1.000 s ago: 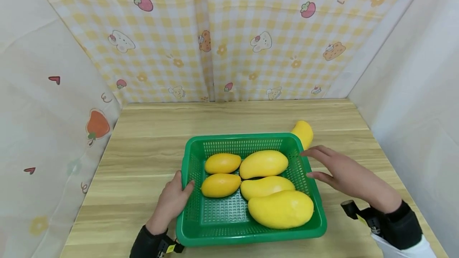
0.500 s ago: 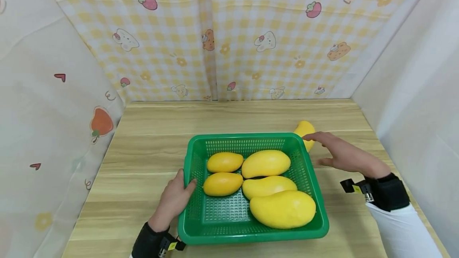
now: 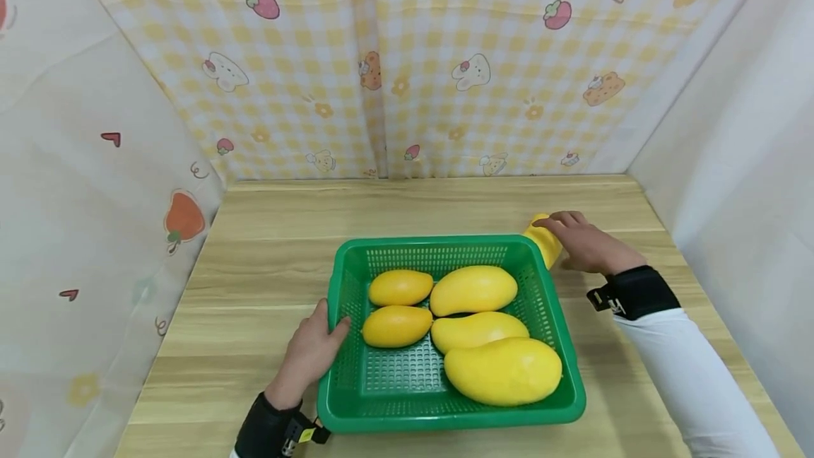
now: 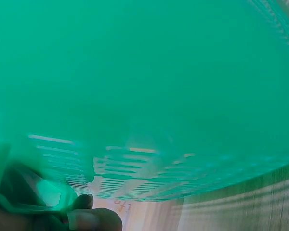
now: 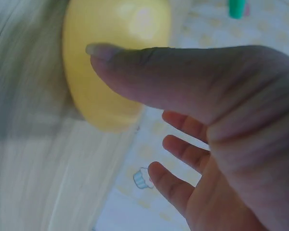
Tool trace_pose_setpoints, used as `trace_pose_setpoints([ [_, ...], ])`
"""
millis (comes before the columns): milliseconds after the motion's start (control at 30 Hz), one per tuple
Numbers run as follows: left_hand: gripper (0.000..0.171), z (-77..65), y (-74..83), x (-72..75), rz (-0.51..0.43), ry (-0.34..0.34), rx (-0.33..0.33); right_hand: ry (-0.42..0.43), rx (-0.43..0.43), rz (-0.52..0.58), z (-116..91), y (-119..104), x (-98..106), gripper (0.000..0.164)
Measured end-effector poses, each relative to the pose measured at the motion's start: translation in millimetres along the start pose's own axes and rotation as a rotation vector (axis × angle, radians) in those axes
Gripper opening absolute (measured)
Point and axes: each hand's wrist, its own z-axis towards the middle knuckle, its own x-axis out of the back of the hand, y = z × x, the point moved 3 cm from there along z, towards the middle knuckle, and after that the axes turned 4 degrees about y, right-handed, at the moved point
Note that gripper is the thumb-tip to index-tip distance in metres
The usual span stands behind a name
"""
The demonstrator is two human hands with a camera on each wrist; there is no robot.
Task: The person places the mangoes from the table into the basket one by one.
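A green plastic basket (image 3: 445, 424) holds several yellow mangoes (image 3: 473, 290), two of them smaller and deeper in colour. My left hand (image 3: 308, 352) grips its left rim, thumb on the inner side and fingers outside. In the left wrist view the slotted basket wall (image 4: 144, 96) fills most of the frame, with fingertips (image 4: 101, 219) at the bottom. Behind the basket's far right corner lies another mango (image 3: 548, 249), partly hidden. Over it reaches my right hand (image 3: 588, 242). Seen from the right wrist, the thumb (image 5: 154, 72) crosses before this mango (image 5: 115, 29), fingers spread; contact is unclear.
The basket stands on a wood-grain table (image 3: 267, 232). A yellow checked cloth (image 3: 420, 55) hangs at the back edge, with white cloths (image 3: 731, 126) on both sides.
My right hand has moved from beside the basket's right rim up and away to the mango behind it. The left hand stays on the rim. The view has shifted slightly.
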Motion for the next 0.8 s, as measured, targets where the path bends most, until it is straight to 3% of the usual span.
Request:
trace_pose_setpoints([
  [267,0.032,-0.2,-0.2,0.3,-0.008,0.006,-0.004,-0.04,0.068,-0.05,16.0,-1.8,-13.8,0.084],
  [533,0.031,-0.1,-2.0,-0.5,-0.012,0.005,0.0,-0.045,0.116,-0.096,24.9,-3.6,-23.2,0.064],
  [800,0.031,0.5,-3.4,-2.1,-0.024,0.003,-0.005,-0.108,-0.027,-0.157,25.5,0.9,-22.9,0.071],
])
